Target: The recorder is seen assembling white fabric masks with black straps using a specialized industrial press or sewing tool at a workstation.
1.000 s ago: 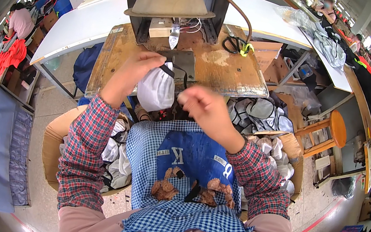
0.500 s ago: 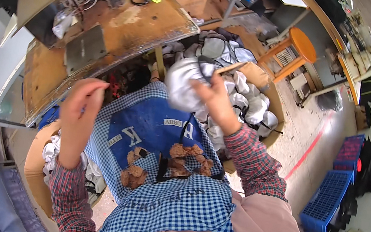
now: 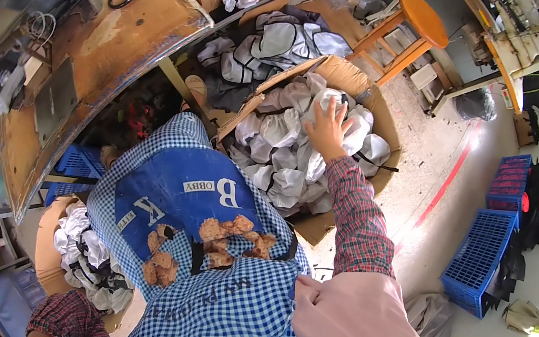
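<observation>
My right hand (image 3: 327, 130) reaches over the large cardboard box (image 3: 392, 114) ahead of me, to the right. Its fingers are spread on top of a heap of white cloth pieces (image 3: 282, 128), and nothing is gripped in them. Some of these bunched, rounded pieces carry dark straps. My left hand is out of the picture; only its plaid sleeve (image 3: 69, 316) shows at the lower left. Close to that sleeve stands another cardboard box (image 3: 49, 244), holding white cloth pieces with black trim (image 3: 85, 256). A blue checked apron (image 3: 190, 188) covers my lap.
A worn wooden worktable (image 3: 120, 27) with cables on it stands at the left. Behind the large box lies a pile of grey-white pieces with black edging (image 3: 291, 46). An orange wooden stool (image 3: 422, 20) is farther back; blue plastic crates (image 3: 479, 256) stand at the right.
My right hand, which held a white cloth piece with a dark strap, has moved right into the large box and opened. My left hand has dropped out of the picture. The view has shifted.
</observation>
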Demonstrator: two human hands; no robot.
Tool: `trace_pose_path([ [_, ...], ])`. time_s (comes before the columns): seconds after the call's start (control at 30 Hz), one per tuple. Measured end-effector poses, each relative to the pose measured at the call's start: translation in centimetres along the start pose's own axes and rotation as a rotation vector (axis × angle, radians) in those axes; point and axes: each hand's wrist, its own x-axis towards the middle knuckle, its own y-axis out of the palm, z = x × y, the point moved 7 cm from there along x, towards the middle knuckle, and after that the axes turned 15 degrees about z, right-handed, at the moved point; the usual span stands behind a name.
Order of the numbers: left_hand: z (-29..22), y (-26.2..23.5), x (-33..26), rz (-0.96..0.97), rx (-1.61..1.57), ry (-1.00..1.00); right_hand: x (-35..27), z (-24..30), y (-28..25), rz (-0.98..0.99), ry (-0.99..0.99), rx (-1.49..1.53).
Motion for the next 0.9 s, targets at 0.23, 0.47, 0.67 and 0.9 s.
trace_pose_path([
  [0.23,11.7,15.0,-4.3,1.015,-0.007,-0.891,7.3,-11.0,11.2,0.353,0.242,0.129],
  [0.47,5.7,20.7,0.9,0.708,-0.103,-0.344,7.8,-14.0,15.8,0.456,0.286,0.169],
  [0.67,14.7,21.9,-12.2,0.625,0.062,-0.774,3.2,-6.3,-1.2,0.236,0.043,0.017],
  [0.9,17.3,21.1,-16.3,0.418,0.087,-0.802,-20.4,3.1,-34.4,-0.938,-0.938,0.550],
])
